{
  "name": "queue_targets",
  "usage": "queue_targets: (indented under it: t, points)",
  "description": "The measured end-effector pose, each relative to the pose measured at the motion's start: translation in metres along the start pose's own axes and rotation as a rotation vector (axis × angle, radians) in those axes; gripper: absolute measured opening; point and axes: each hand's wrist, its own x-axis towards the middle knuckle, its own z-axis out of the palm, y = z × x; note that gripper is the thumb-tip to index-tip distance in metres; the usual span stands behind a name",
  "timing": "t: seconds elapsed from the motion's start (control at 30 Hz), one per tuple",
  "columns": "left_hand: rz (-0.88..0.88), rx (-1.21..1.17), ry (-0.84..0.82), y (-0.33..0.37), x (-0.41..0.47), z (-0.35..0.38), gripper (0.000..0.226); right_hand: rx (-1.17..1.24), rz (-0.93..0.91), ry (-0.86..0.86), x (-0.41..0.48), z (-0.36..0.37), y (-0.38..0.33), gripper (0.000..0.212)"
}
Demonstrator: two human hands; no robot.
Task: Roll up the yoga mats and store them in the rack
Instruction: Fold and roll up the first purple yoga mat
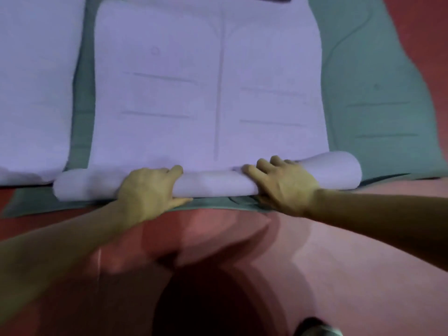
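Your left grip [148, 187] is curled round the roll [213, 181]. Its fingers hook across the top and the thumb lies along the roll's near lower edge. Your right grip [283, 183] rests on the roll further right. Its fingers [261, 163] are spread and laid over the crest, with the palm against the near side and the thumb hidden. A bare stretch of roll shows between the two grips.

The roll is the near end of the lilac mat [206, 93], wound up and lying crosswise in front of you. Its right end looks thicker than its left and sits slightly farther from you. Beyond the roll the rest of the mat lies flat and unrolled, marked with a faint centre line and short cross lines.

Past the roll's left end lies a left mat [34, 93], also lilac and flat, and its near edge is roughly level with the roll.

A green mat [375, 93] lies under the roll. It shows as a strip just on the roll's near side, as a band between the two lilac mats, and widely to the right beyond the roll's right end.

The red floor [315, 251] fills the space nearer than the roll, crossed by your forearms and their shadows. The picture is blurred, so finer detail cannot be told.
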Motion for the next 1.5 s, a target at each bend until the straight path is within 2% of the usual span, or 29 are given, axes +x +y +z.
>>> queue_targets:
  t: [0.07, 0.2, 0.33, 0.5, 0.67, 0.73, 0.83, 1.07, 1.27, 1.5]
  points:
    - [0.032, -0.006, 0.196, 0.008, -0.019, 0.021, 0.06, 0.038, -0.003, 0.11, -0.025, 0.023, -0.007, 0.065]
    - [0.085, -0.052, 0.322, 0.017, -0.052, 0.044, 0.063, 0.036, -0.035, 0.226, -0.06, 0.059, -0.025, 0.061]
    - [0.112, -0.066, 0.277, 0.025, -0.08, 0.073, 0.061, 0.043, -0.05, 0.307, -0.073, 0.074, -0.035, 0.053]
    - [0.259, -0.082, 0.397, 0.02, -0.087, 0.09, 0.047, 0.09, -0.063, 0.199, -0.092, 0.089, -0.041, 0.055]
    - [0.217, -0.077, 0.416, 0.027, -0.092, 0.094, 0.061, 0.183, -0.108, 0.102, -0.108, 0.102, -0.039, 0.058]
    - [0.228, -0.086, 0.399, 0.028, -0.092, 0.092, 0.055, 0.176, -0.119, 0.102, -0.11, 0.102, -0.039, 0.058]
    - [0.243, -0.101, 0.414, 0.025, -0.082, 0.085, 0.04, 0.134, -0.101, 0.141, -0.103, 0.102, -0.034, 0.056]
    - [0.279, -0.075, 0.506, 0.016, -0.071, 0.084, 0.037, 0.124, -0.078, 0.287, -0.086, 0.1, -0.028, 0.049]
    - [0.315, -0.124, 0.416, 0.01, -0.068, 0.084, 0.04, 0.059, -0.058, 0.408, -0.073, 0.1, -0.022, 0.048]
    - [0.262, -0.17, 0.41, 0.013, -0.068, 0.081, 0.032, 0.104, -0.068, 0.374, -0.065, 0.099, -0.016, 0.043]
